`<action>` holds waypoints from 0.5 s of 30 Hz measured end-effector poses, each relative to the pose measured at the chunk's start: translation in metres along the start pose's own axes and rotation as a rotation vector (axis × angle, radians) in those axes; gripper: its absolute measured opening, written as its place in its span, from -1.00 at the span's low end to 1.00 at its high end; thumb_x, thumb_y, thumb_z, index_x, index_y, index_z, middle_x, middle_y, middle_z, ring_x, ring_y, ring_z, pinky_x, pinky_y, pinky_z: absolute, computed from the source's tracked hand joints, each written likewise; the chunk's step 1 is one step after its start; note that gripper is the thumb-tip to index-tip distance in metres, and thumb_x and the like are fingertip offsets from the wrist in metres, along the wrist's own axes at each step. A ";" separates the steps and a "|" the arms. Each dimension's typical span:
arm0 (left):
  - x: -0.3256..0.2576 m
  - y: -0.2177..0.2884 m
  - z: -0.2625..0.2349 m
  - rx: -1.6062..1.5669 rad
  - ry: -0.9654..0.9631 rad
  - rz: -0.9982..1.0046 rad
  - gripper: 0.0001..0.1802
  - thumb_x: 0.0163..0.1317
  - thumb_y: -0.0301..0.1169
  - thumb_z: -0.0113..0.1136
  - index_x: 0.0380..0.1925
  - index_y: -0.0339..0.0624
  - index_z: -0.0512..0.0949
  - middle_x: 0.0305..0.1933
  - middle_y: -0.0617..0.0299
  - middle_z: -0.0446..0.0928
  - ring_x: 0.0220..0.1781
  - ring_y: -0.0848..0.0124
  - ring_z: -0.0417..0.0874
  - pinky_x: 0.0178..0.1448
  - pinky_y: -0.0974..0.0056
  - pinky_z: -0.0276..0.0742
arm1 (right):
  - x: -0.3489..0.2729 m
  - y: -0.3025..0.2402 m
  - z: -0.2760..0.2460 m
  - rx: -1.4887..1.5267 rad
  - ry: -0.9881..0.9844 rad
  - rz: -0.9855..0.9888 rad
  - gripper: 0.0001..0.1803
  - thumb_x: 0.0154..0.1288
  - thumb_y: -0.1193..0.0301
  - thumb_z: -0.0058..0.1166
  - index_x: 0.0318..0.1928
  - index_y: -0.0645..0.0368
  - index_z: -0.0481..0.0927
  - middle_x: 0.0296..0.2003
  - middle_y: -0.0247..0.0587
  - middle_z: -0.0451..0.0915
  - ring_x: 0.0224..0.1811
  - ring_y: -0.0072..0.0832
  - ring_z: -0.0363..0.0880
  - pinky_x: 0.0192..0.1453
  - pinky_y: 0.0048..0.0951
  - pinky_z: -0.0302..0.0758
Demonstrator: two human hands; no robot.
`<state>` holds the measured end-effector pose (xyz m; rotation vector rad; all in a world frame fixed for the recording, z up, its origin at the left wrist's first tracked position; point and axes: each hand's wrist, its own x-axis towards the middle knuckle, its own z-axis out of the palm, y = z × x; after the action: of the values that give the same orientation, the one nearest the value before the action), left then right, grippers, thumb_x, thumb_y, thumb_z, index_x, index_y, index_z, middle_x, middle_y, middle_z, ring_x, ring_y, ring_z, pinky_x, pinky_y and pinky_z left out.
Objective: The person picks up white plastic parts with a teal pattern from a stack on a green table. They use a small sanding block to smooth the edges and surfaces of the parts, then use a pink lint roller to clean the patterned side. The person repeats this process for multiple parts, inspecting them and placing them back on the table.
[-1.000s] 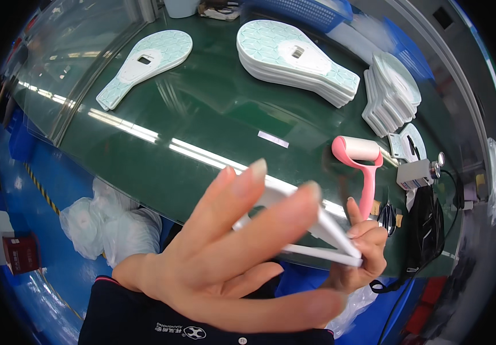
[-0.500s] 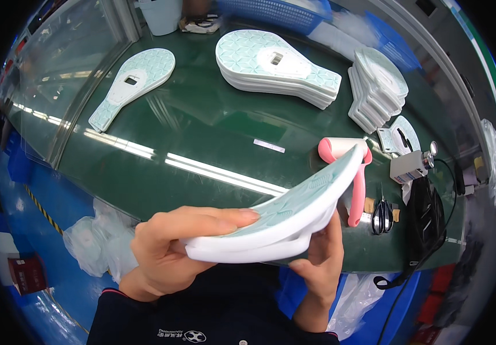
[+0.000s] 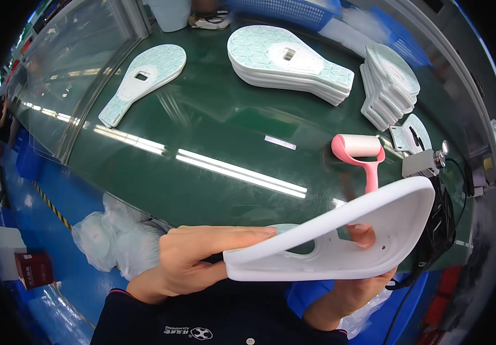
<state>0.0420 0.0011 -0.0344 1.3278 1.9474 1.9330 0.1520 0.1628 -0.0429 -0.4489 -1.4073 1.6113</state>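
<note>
A paddle-shaped white plastic shell [image 3: 323, 269] is held up over the table's near edge. Its hollow inside with a rounded opening shows, and only a sliver of the mint patterned face is visible. My left hand [image 3: 193, 256] is closed on the narrow end, fingers along its upper edge. Beneath the broad end, my right hand [image 3: 354, 296] grips the wall, one digit showing on the inside and the rest partly hidden. Beyond the shell lies a pink-handled lint roller [image 3: 358, 146], its lower handle covered by the shell.
On the green table [image 3: 219, 138] lie one single shell [image 3: 144, 80], a stack of shells [image 3: 282, 63] and another stack [image 3: 392, 86]. A pump bottle [image 3: 422, 164] and a black bag [image 3: 441, 230] are at the right. Blue baskets [image 3: 291, 12] line the back. Plastic bags [image 3: 118, 236] hang left.
The shell has turned from showing its patterned face to showing its hollow inside, and moved right. My right hand moved right with the broad end; my left hand kept its hold.
</note>
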 end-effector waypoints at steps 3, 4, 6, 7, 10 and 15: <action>-0.002 -0.001 0.000 -0.023 0.010 0.007 -0.69 -0.20 -0.63 0.16 -0.32 -0.35 0.49 -0.26 -0.01 0.50 -0.24 0.26 0.57 -0.26 0.41 0.51 | -0.001 0.005 -0.004 0.009 -0.026 -0.040 -0.30 -0.30 0.41 0.30 -0.06 0.32 0.30 -0.43 -0.14 0.47 -0.30 -0.36 0.45 -0.16 -0.36 0.40; -0.003 -0.001 0.000 -0.026 0.015 0.005 -0.69 -0.20 -0.62 0.17 -0.32 -0.35 0.49 -0.26 -0.01 0.50 -0.23 0.26 0.57 -0.26 0.40 0.51 | -0.001 0.006 -0.004 0.017 -0.039 -0.055 -0.30 -0.30 0.41 0.30 -0.05 0.31 0.30 -0.42 -0.14 0.47 -0.29 -0.37 0.45 -0.16 -0.36 0.40; -0.004 -0.001 0.001 -0.011 0.032 -0.013 -0.68 -0.20 -0.61 0.19 -0.32 -0.36 0.49 -0.26 0.00 0.51 -0.24 0.26 0.57 -0.25 0.40 0.50 | -0.001 0.004 -0.004 0.024 -0.034 -0.027 -0.29 -0.29 0.41 0.29 -0.04 0.31 0.28 -0.41 -0.14 0.48 -0.29 -0.37 0.46 -0.12 -0.32 0.40; -0.004 0.000 0.001 0.008 0.045 -0.029 -0.68 -0.21 -0.60 0.20 -0.32 -0.35 0.49 -0.26 0.00 0.51 -0.25 0.27 0.57 -0.25 0.41 0.50 | -0.001 0.003 -0.005 0.027 -0.029 -0.014 -0.29 -0.29 0.41 0.29 -0.03 0.30 0.28 -0.40 -0.13 0.48 -0.28 -0.37 0.46 -0.10 -0.30 0.40; -0.006 0.001 0.002 0.086 0.067 -0.096 -0.66 -0.23 -0.59 0.26 -0.33 -0.37 0.48 -0.29 0.01 0.52 -0.31 0.33 0.58 -0.26 0.43 0.48 | 0.000 0.004 0.000 0.095 -0.018 -0.013 -0.28 -0.25 0.44 0.27 0.00 0.30 0.24 -0.36 -0.11 0.47 -0.25 -0.37 0.46 -0.03 -0.22 0.38; -0.022 -0.014 0.013 -0.021 0.279 -0.090 -0.60 -0.30 -0.65 0.32 -0.38 -0.40 0.40 -0.39 0.04 0.51 -0.36 0.45 0.56 -0.27 0.44 0.46 | 0.003 0.001 0.006 0.220 -0.134 -0.015 -0.35 -0.24 0.56 0.24 -0.10 0.23 0.16 -0.32 -0.10 0.43 -0.18 -0.39 0.42 0.04 -0.17 0.32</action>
<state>0.0562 -0.0002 -0.0599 0.9910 2.0566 2.1859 0.1452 0.1621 -0.0414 -0.2043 -1.3079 1.7877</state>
